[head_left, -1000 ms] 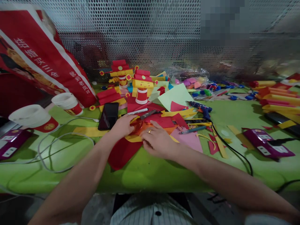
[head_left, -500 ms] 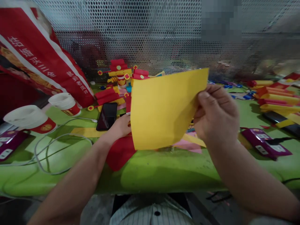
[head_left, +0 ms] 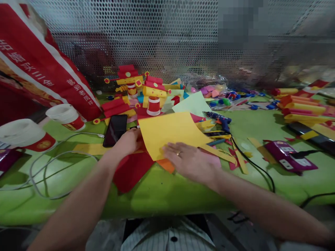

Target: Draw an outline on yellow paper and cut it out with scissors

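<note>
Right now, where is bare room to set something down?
Bare green table shows between the glue gun and the rolled paper, and along the front edge below the red sheet. Crowded: around the yellow sheet, beside the paper figures.

"结婚买三金", "就到老凤祥" on red bag (head_left: 34,52)

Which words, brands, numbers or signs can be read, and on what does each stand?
"三金": end of larger line, red-and-white bag.
"就到老凤祥", probably: its smaller line.
Leftmost red-and-white paper cup: gold emblem, unreadable.
Purple plastic power strip: marks too small.
Other marks: too small or blurred.
</note>
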The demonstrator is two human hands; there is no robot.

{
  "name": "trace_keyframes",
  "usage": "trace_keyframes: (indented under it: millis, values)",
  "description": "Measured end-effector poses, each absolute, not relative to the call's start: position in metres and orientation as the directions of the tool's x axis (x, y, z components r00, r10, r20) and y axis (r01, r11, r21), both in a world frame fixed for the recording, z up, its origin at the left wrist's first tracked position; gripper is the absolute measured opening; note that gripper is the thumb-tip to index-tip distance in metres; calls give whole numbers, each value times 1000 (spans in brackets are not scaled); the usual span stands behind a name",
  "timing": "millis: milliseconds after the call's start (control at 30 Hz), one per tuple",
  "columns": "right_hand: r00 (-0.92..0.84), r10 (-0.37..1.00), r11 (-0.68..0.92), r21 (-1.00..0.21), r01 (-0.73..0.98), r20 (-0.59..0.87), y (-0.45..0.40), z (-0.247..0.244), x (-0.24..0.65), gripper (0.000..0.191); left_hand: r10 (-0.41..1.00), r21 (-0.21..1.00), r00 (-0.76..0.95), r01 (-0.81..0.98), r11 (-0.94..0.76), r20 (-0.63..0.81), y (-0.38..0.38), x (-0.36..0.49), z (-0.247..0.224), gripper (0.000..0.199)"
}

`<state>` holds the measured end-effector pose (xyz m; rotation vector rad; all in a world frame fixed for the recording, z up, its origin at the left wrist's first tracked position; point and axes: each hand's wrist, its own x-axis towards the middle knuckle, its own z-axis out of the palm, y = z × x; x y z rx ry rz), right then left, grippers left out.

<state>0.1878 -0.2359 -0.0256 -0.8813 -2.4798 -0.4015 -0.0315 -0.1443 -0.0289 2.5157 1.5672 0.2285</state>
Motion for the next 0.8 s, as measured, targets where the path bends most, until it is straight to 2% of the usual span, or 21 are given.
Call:
trace_keyframes:
  millis: [100, 167, 267, 367, 433, 600, 800]
  values:
    - [-768, 581, 765, 140, 628, 270, -235, -47, 176, 22, 907, 165, 422, 894, -416, 1, -143, -34, -27, 45]
    - [-780, 595, 772, 135, 622, 195, -235, -52, 172, 22, 917, 140, 400, 908, -396, -2, -143, -34, -24, 48]
    - [-773, 603, 768, 120, 629, 194, -235, -53, 168, 22, 922, 143, 370, 912, -383, 112, -148, -30, -20, 48]
    - [-763, 607, 762, 109, 638, 220, -233, -54, 167, 20, 879, 193, 407, 868, -457, 250, -160, -18, -18, 42]
    - [-761, 601, 763, 109, 637, 244, -232, -56, 167, 19, 846, 232, 492, 816, -530, 206, -170, -6, -20, 39]
    - [-776, 574, 784, 97, 613, 261, -228, -62, 167, 18, 707, 336, 707, 670, -662, -18, -186, 17, -31, 35]
    - [-790, 565, 819, -43, 572, 239, -228, -51, 180, 26, 688, 310, 726, 651, -693, 14, -190, 22, -36, 37]
